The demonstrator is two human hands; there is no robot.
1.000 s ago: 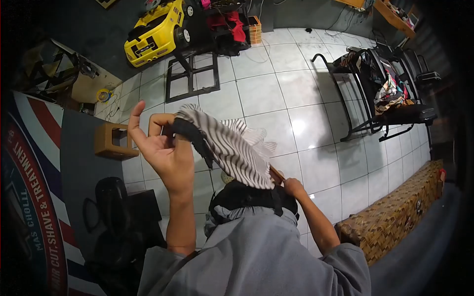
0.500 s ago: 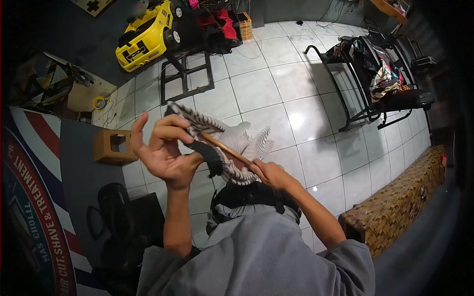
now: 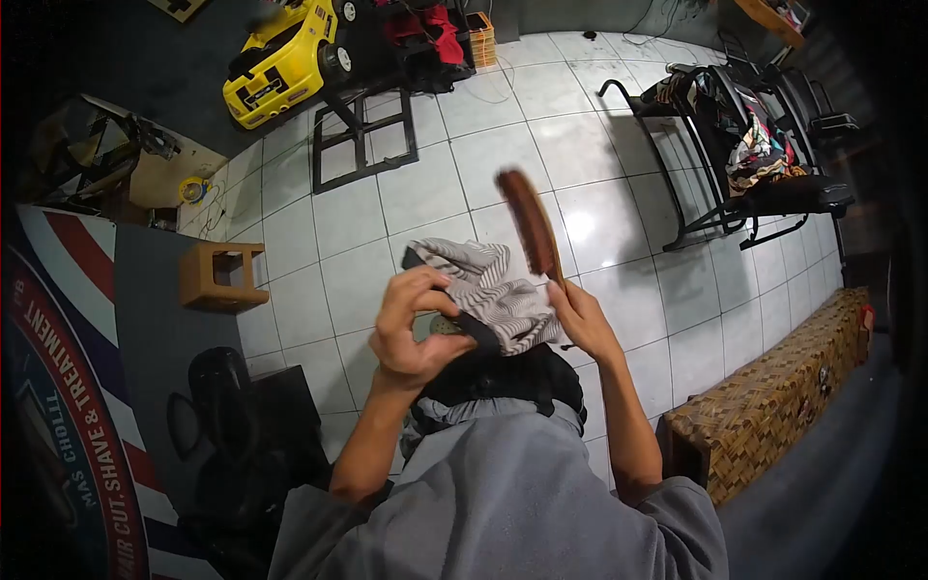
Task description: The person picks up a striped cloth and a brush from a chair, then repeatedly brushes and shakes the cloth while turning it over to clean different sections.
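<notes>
My left hand point(image 3: 414, 329) is closed, thumb and fingers pinching the dark edge of a striped cloth item point(image 3: 483, 290). The cloth is white and grey with a black band, and it hangs in folds in front of my waist. To its right, my right hand point(image 3: 586, 327) grips the lower end of a wooden brush point(image 3: 530, 227). Reddish-brown bristles run along the brush, which points up and slightly left, apart from the cloth. The brush is a little blurred at its tip.
Pale tiles point(image 3: 619, 319) cover the floor ahead. A brown stool point(image 3: 198, 280) and a black chair point(image 3: 222, 416) stand left, a woven-pattern bench point(image 3: 764, 387) right. Farther off are a black metal frame point(image 3: 362, 145), a yellow toy car point(image 3: 280, 72) and a black rack with clothes point(image 3: 715, 145).
The brush has come out from inside the cloth and swung upright on the right. My left hand has moved right and down with the cloth, its fingers more curled.
</notes>
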